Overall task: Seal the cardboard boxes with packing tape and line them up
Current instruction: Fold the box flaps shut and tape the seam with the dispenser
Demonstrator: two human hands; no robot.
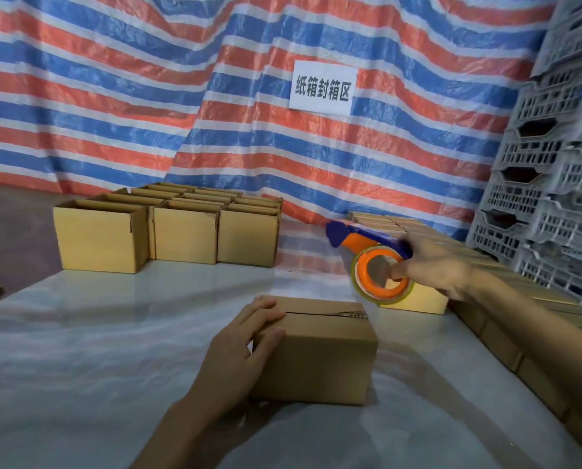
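Head view, tape dispenser point(365, 262) blurred (box point(316, 353) sharp)

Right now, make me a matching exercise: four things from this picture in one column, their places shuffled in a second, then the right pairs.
1. left hand
2. tape dispenser
3. open boxes
4. paper sign

A. on the striped tarp
B. at the table's far left
C. on the closed box
D. in the right hand

Pairs: 1-C, 2-D, 3-B, 4-A
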